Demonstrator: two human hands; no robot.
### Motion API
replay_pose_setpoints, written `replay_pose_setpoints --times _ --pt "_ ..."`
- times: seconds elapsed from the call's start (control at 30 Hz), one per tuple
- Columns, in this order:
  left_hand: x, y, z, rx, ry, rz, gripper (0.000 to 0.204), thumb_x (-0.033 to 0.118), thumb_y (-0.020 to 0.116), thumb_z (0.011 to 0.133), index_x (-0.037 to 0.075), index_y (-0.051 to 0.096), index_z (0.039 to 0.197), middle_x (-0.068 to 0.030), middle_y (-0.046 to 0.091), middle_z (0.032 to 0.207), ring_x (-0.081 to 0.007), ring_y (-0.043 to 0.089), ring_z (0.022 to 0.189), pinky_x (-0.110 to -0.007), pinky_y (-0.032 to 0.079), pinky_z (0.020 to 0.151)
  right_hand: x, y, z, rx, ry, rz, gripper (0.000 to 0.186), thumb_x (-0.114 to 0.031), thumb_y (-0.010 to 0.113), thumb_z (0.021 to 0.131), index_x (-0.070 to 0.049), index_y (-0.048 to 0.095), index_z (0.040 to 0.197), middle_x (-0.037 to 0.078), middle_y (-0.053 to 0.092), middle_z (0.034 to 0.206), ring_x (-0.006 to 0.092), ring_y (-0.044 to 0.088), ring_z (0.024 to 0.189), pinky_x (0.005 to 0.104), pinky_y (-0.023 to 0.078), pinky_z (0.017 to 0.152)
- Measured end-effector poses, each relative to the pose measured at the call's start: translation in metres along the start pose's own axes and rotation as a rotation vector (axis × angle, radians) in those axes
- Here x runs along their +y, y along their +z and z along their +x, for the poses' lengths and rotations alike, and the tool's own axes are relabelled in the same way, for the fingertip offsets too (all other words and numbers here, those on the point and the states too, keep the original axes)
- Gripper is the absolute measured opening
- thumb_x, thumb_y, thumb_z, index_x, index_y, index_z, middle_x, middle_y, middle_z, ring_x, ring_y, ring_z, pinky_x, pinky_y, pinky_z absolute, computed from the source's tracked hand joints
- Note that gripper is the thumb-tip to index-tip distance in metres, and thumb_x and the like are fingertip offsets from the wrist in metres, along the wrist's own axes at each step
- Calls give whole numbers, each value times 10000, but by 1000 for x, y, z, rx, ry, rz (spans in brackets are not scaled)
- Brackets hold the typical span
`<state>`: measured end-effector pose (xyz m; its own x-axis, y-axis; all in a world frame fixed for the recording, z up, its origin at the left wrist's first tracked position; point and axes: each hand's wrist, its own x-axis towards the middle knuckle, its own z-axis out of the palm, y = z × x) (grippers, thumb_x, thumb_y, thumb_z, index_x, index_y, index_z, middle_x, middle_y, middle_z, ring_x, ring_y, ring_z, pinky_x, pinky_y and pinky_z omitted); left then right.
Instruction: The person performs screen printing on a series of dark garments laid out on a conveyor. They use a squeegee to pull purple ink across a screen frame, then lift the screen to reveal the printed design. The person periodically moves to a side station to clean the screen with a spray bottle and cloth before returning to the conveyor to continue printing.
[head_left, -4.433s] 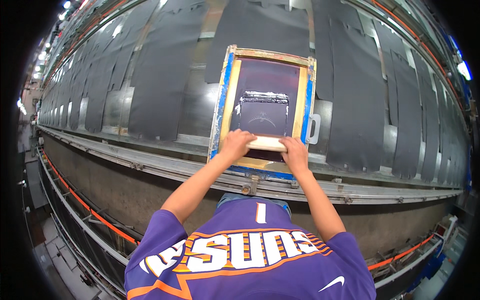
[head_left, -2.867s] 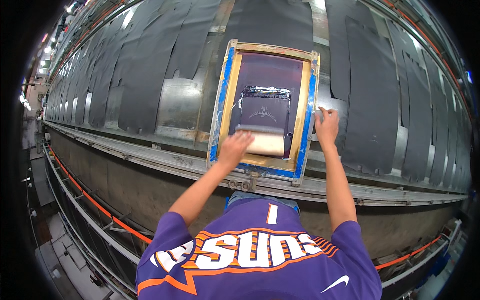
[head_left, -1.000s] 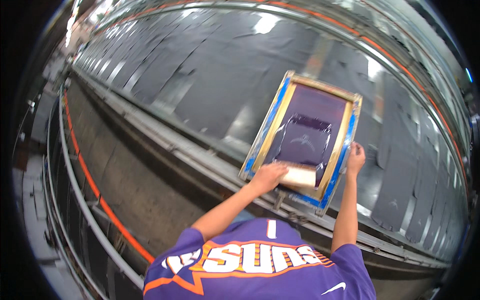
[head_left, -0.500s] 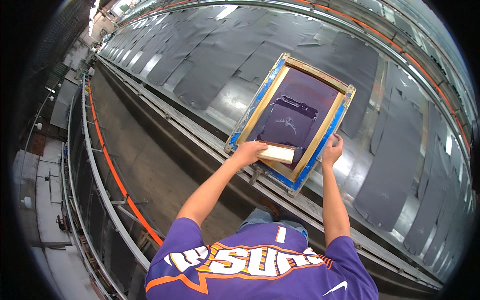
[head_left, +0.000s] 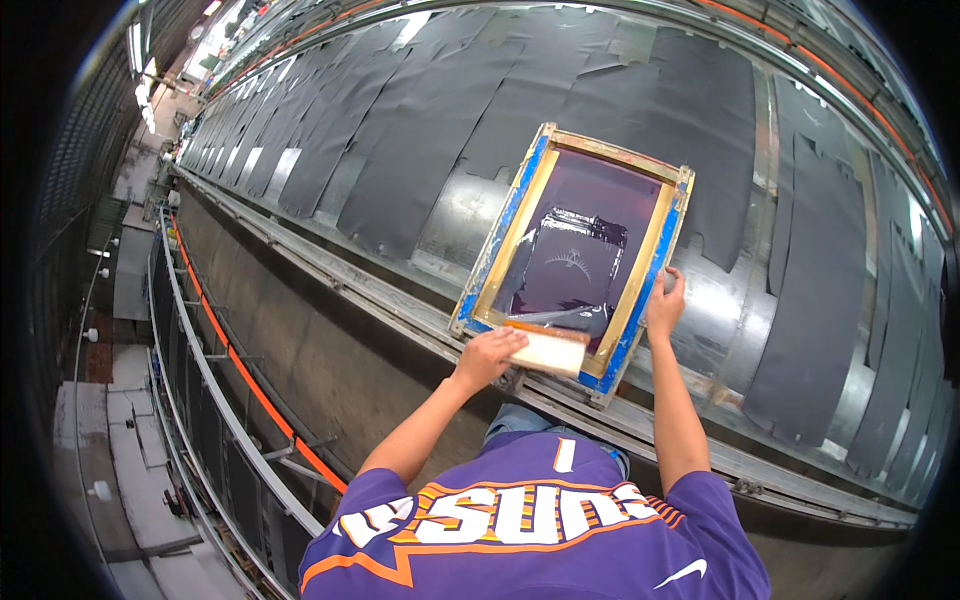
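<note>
Pale, cream-coloured and shaped like a brick, a wood-looking block with a red-brown strip on its far edge (head_left: 550, 353) is in the left hand (head_left: 488, 358). The fingers grip its left end. The block is over the near end of a four-sided frame (head_left: 615, 149), with blue tape along its long sides and yellowish inner edges. The frame sits slanted on the table.

The right hand (head_left: 665, 303) has bent fingers at the frame's right side; I cannot tell how tightly it holds on. Inside the frame is a smooth, thin purple sheet (head_left: 610, 185). Wet, shiny dark ink (head_left: 582, 220) makes a thick line near its middle. Below that is a thin, pale fan-shaped drawing (head_left: 570, 263).

Flat, dull black pieces (head_left: 690, 120) with rough edges lie on the shiny grey metal table (head_left: 465, 215). The person's purple shirt (head_left: 510, 565) has big white letters with orange stripes (head_left: 480, 515), and a small white curved mark (head_left: 680, 573).
</note>
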<state>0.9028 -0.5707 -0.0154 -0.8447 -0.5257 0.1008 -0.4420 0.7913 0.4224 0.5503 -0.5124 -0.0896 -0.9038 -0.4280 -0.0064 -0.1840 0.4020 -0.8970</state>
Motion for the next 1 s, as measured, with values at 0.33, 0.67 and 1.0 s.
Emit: replay_pose_setpoints --times 0.33,0.67,1.0 --pt "-84 -1 176 -178 -74 -118 428 65 674 783 223 712 1179 -99 729 1027 -306 694 955 -409 559 831 -86 -32 15 -216 -444 -635 510 -358 763 825 -92 662 1248 147 617 1214 302 555 1161 435 460 965" --pt "-81 11 177 -199 -14 -75 307 67 713 759 148 752 1053 -113 732 1012 -323 693 932 -418 558 809 -63 29 -51 -470 -528 -685 379 -98 756 721 -107 702 1096 63 672 1092 261 597 1067 409 475 892" --pt "-88 -26 249 -350 -103 -158 370 127 728 744 227 766 1098 -129 731 949 -330 691 909 -412 551 818 -108 28 16 -437 -553 -742 322 -155 726 754 -139 704 1076 41 700 1035 249 632 999 468 441 880"
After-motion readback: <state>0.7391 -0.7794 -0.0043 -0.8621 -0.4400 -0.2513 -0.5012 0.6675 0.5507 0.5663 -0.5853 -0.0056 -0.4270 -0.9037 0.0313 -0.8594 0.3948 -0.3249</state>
